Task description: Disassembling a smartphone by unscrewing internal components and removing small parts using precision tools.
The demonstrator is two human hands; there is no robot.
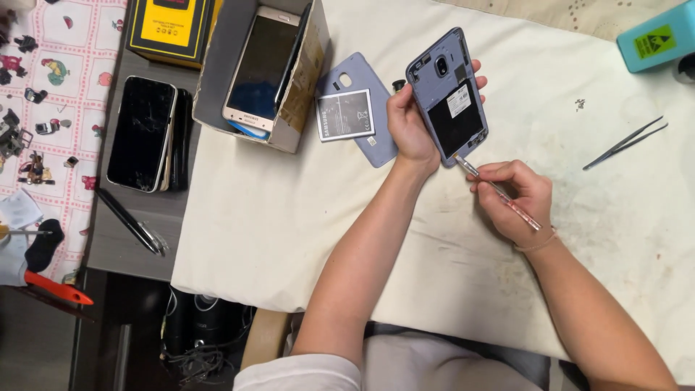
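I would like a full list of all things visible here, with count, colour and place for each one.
opened smartphone without back cover: 1, blue-grey, held upright at centre
thin screwdriver: 1, reddish clear handle, tip at the phone's lower edge
phone back cover: 1, blue-grey, flat on the white cloth
flat battery: 1, grey, lying on the cover
cardboard box: 1, brown, upper centre, holding a gold smartphone
stacked phones: count unclear, black, left on grey tabletop
pen: 1, black, below the stack
tweezers: 1, dark metal, right
plastic container: 1, teal, top right corner
left hand: grips the phone
right hand: holds the screwdriver
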